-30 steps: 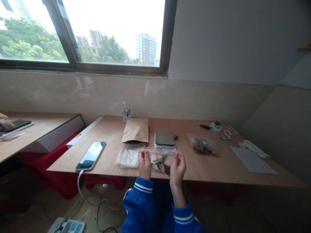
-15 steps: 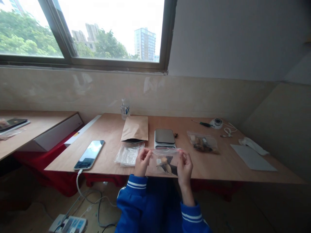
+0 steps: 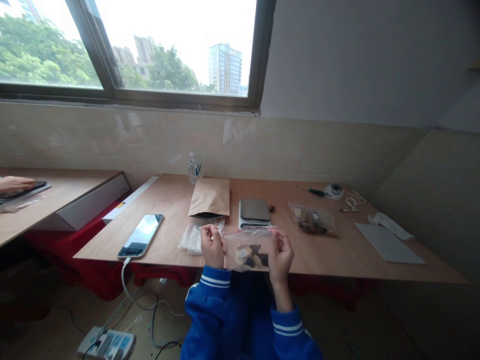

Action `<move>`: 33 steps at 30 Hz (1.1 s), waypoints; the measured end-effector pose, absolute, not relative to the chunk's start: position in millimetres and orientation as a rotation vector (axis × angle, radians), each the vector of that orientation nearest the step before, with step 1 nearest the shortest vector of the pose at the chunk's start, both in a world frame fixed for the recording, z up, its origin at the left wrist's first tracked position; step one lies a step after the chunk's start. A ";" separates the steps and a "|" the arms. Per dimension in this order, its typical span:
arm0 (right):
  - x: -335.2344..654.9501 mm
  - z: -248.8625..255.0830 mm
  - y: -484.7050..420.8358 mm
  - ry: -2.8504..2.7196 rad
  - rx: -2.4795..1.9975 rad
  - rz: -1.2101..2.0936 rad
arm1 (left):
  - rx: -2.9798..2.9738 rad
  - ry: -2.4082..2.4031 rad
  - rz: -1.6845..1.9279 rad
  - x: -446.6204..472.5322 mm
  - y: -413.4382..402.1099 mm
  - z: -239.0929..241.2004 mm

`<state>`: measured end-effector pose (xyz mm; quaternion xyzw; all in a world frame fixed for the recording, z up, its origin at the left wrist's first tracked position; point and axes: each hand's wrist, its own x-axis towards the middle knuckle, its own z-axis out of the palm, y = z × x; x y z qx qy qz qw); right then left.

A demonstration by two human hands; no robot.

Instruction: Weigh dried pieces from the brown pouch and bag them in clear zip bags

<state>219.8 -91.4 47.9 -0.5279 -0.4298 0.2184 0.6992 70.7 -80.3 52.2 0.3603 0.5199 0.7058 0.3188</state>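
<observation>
A clear zip-lock bag [image 3: 245, 240] with a red seal strip hangs before me at the table's front edge. Inside lie dark and tan dried pieces and a small white packet. My left hand [image 3: 212, 245] is closed at the bag's top left corner; its exact fingertip contact is hard to make out. With thumb and fingers pinched, my right hand [image 3: 280, 255] grips the top right corner. Just behind the bag stands a kitchen scale [image 3: 255, 210], its lower front partly covered by the bag. Flat clear plastic bags [image 3: 191, 237] lie left of it, partly under a brown paper pouch [image 3: 210, 197].
A phone [image 3: 140, 236] on a white cable lies left. Another filled zip-lock bag [image 3: 313, 220], a screwdriver [image 3: 317, 192], a white dome camera [image 3: 333, 190] and a white sheet [image 3: 388, 243] lie right. A bottle [image 3: 194, 169] stands behind. Another person's hand [image 3: 15, 184] rests on the left table.
My left hand has shifted left along the bag's top to its corner, and the bag has moved slightly left. The other person's hand has come into view at far left.
</observation>
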 end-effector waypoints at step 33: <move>262.0 19.3 -70.6 -1.003 -1.177 0.705 | 1.012 1.069 1.682 65.2 -62.6 28.8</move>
